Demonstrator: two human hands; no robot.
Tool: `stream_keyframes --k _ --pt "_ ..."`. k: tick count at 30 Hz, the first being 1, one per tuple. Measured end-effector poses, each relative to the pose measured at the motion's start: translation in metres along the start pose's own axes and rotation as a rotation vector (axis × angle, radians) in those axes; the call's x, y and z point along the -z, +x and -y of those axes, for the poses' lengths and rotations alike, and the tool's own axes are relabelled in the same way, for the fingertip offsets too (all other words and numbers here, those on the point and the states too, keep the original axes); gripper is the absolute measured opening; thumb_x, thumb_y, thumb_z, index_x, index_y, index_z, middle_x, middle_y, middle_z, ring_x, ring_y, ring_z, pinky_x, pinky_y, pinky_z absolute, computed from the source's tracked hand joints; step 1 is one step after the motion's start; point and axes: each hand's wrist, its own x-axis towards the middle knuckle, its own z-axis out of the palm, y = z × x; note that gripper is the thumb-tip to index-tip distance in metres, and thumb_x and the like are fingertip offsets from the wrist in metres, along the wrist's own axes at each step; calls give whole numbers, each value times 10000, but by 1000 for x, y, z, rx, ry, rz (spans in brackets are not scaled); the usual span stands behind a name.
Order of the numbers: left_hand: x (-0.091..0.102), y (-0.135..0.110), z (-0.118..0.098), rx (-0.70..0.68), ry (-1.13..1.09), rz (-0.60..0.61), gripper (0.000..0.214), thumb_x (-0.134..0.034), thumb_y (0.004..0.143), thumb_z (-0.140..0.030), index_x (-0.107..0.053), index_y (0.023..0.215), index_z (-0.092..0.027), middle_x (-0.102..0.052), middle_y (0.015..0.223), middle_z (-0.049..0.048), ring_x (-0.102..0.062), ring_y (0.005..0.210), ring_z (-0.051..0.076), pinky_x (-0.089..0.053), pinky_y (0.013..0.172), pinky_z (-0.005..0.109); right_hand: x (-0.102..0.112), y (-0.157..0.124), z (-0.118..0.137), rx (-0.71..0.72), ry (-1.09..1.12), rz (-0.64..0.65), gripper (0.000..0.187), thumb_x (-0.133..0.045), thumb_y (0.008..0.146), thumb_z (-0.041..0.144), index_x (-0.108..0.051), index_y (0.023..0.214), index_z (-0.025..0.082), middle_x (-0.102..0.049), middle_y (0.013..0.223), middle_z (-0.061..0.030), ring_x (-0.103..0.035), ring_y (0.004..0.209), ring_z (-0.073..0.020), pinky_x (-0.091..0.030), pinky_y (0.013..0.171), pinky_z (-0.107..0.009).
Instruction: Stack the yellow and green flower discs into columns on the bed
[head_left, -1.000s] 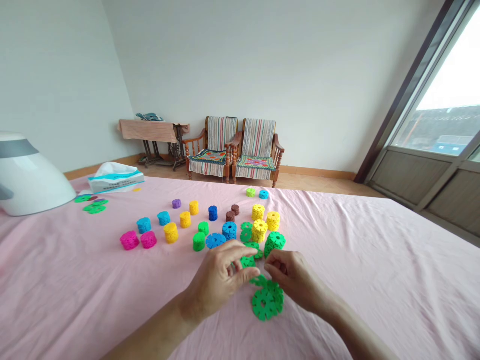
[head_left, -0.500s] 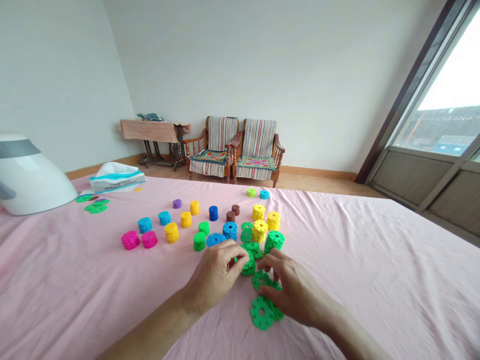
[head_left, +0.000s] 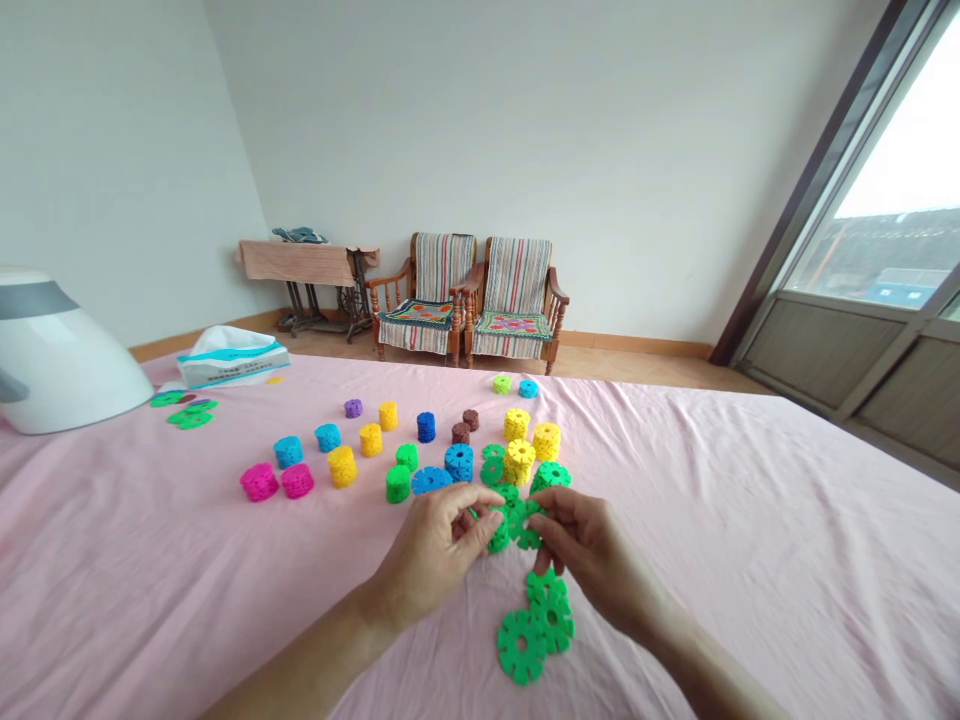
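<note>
My left hand (head_left: 429,545) is closed in a pinch on a small stack of green notched discs (head_left: 498,540), partly hidden by its fingers. Between the thumb and fingers of my right hand (head_left: 600,560) is a single green notched disc (head_left: 523,530), held upright against the right side of that stack. Several loose green discs (head_left: 521,648) overlap on the cloth below the right hand. Just beyond the hands stand a taller green stack (head_left: 551,475), yellow stacks (head_left: 519,462), and a blue stack (head_left: 459,462) with loose blue discs (head_left: 431,481) beside it.
A pink cloth (head_left: 187,580) covers the surface. Toward the left stand magenta stacks (head_left: 259,482), yellow stacks (head_left: 342,467) and light blue stacks (head_left: 288,452). A tissue box (head_left: 240,365) and a white kettle (head_left: 67,365) are at far left. Two wooden chairs (head_left: 517,300) stand beyond.
My right hand has picked up a green disc from the loose group and lifted it forward to the stack in my left hand. The left hand has barely moved.
</note>
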Motion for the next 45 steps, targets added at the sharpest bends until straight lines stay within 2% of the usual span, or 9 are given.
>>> stream_keyframes --k 2,6,11,17,24,37,41,45 --pt "-1 -1 -2 72 -143 91 213 -572 879 -355 -621 818 -157 -597 651 -14 -580 533 105 -451 492 193 -1 0 3 -45 202 28 265 -530 864 419 -561 833 158 -565 603 25 -607 502 -123 -409 467 -214" --pt "-1 -3 -6 169 -299 186 282 -585 845 -400 -519 705 -163 -528 586 -38 -516 435 77 -372 362 146 -2 -1 10 -72 317 62 319 -567 834 463 -577 838 144 -603 587 14 -611 475 -116 -422 459 -210" --pt "-1 -2 -7 204 -338 185 295 -571 842 -422 -503 721 -162 -531 589 -36 -500 413 66 -356 329 129 -4 -2 12 -77 327 75 306 -572 836 448 -594 829 143 -601 581 23 -611 464 -104 -427 452 -200" --pt "-3 -5 -10 193 -320 190 287 -549 856 -414 -510 734 -156 -545 621 -22 -498 418 63 -350 331 129 -7 -3 11 -91 329 60 387 -676 748 533 -561 793 166 -581 590 36 -597 477 -102 -431 442 -198" --pt "-4 -7 -12 131 -282 194 255 -543 875 -363 -524 722 -159 -532 599 -28 -496 433 64 -375 372 141 -10 -3 10 -135 361 63 448 -697 707 581 -500 736 180 -529 572 63 -558 444 -83 -438 429 -195" --pt "-5 -5 -11 138 -248 177 268 -542 876 -376 -521 706 -170 -522 552 -42 -464 409 62 -355 381 148 -9 -3 14 -122 307 105 455 -609 761 614 -528 767 166 -566 610 34 -581 463 -93 -404 425 -191" --pt "-4 -5 -12 113 -235 178 267 -548 872 -369 -513 694 -174 -503 538 -47 -459 404 63 -354 389 153 -11 -4 11 -123 297 68 425 -644 744 579 -527 756 170 -546 584 44 -576 462 -98 -407 421 -192" --pt "-4 -5 -11 104 -219 181 258 -532 880 -354 -519 700 -170 -508 548 -41 -455 412 65 -346 392 156 -12 -3 10 -97 265 71 365 -589 796 521 -550 767 159 -572 595 30 -589 448 -99 -398 407 -183"
